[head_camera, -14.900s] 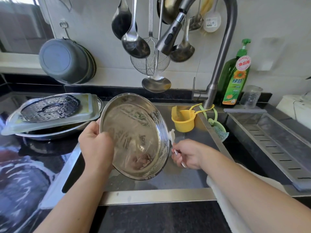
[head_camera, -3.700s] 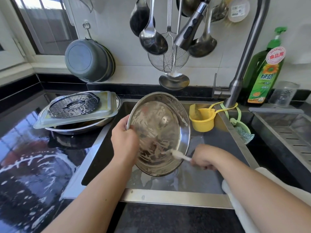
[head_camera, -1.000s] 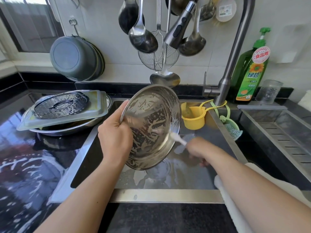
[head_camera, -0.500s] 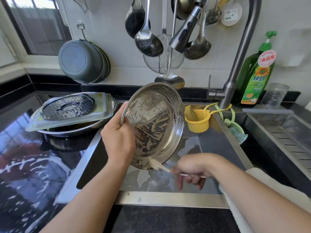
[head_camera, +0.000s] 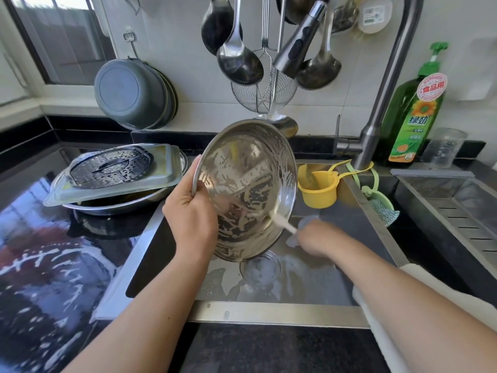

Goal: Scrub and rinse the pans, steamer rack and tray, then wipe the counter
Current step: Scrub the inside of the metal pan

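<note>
My left hand (head_camera: 192, 219) grips the left rim of a round steel pan (head_camera: 250, 184), tilted up on edge over the sink (head_camera: 269, 309), its soapy inside facing me. My right hand (head_camera: 316, 238), blurred by motion, holds a white brush (head_camera: 283, 223) whose head touches the pan's lower right inside. On the counter to the left, a perforated steamer rack (head_camera: 110, 168) lies on a pale rectangular tray (head_camera: 166, 179), which sits on another steel pan (head_camera: 118, 208).
A faucet (head_camera: 387, 84) arches over the sink, its spray head (head_camera: 298, 41) above the pan. Ladles and a strainer (head_camera: 265, 87) hang behind. A yellow cup (head_camera: 318, 188), green soap bottle (head_camera: 414, 114) and drain rack (head_camera: 457, 208) are at right. The black counter (head_camera: 53, 265) is wet.
The brush has swung from the pan's bottom edge up to its lower right inside; my right hand moved up and right with it. The pan stays tilted in my left hand.
</note>
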Action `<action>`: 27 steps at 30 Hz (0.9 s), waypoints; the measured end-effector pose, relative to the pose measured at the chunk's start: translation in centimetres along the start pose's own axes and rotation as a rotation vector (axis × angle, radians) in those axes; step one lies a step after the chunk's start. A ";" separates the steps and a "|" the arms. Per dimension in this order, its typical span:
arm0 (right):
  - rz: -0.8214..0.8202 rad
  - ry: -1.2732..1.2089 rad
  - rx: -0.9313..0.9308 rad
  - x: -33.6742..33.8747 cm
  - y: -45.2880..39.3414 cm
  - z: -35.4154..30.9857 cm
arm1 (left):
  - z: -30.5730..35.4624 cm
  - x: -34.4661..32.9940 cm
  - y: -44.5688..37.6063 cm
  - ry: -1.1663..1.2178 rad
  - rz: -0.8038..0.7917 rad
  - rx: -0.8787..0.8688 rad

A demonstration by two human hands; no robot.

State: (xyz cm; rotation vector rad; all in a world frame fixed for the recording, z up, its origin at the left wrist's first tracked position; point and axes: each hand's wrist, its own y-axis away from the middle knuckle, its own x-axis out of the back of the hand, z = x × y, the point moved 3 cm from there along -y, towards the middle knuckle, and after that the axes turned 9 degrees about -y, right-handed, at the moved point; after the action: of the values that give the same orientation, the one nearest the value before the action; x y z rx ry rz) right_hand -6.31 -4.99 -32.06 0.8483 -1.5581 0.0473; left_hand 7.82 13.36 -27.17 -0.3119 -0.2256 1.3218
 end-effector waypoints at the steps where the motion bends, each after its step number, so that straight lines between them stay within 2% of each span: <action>1: 0.060 0.019 -0.036 0.1 -0.2 0.5 | 0.1 0.0 0.0 0.007 0.007 0.000; 2: 0.030 -0.002 0.004 -0.4 -0.3 0.4 | 0.0 -0.1 0.1 0.012 0.005 0.005; 5: -0.449 -0.303 0.131 -3.5 4.3 -2.1 | 0.1 -0.1 0.3 0.008 -0.013 0.004; 6: -0.521 -0.373 0.156 -3.7 5.1 -2.6 | 0.0 0.0 0.3 0.012 -0.009 0.002; 8: -0.453 -0.330 0.185 -3.3 4.2 -1.7 | -0.1 0.2 -0.1 0.018 0.029 0.016; 12: -0.236 -0.401 -0.027 -1.4 1.6 1.9 | -0.7 0.6 -0.9 0.061 0.115 0.055; 14: -0.185 -0.454 0.052 -0.7 1.6 2.1 | -1.5 0.9 -1.4 0.105 0.169 0.115; 16: -0.203 -0.495 0.185 0.0 2.9 1.1 | -2.2 1.3 -2.1 0.178 0.225 0.176; 18: -0.290 -0.450 0.267 -0.3 4.0 0.4 | -2.6 1.8 -2.6 0.214 0.259 0.200; 20: -0.332 -0.412 0.260 -0.8 4.2 0.3 | -2.7 2.0 -3.0 0.217 0.264 0.201; 21: -0.303 -0.426 0.226 -0.7 3.6 0.6 | -2.6 2.0 -3.0 0.224 0.263 0.198; 24: -0.110 -0.385 0.160 0.6 2.5 1.7 | -2.3 1.9 -2.7 0.254 0.279 0.211; 25: -0.110 -0.383 0.170 0.7 2.7 1.6 | -2.3 1.9 -2.6 0.266 0.288 0.225; 27: -0.255 -0.425 0.224 -0.2 4.0 0.6 | -2.4 2.0 -2.6 0.301 0.303 0.262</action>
State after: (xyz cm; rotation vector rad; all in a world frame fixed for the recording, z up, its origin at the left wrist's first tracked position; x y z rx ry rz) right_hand -8.95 -2.32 -30.61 1.2912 -1.8477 -0.1555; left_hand 11.45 14.48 -28.53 -0.3263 0.2566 1.5624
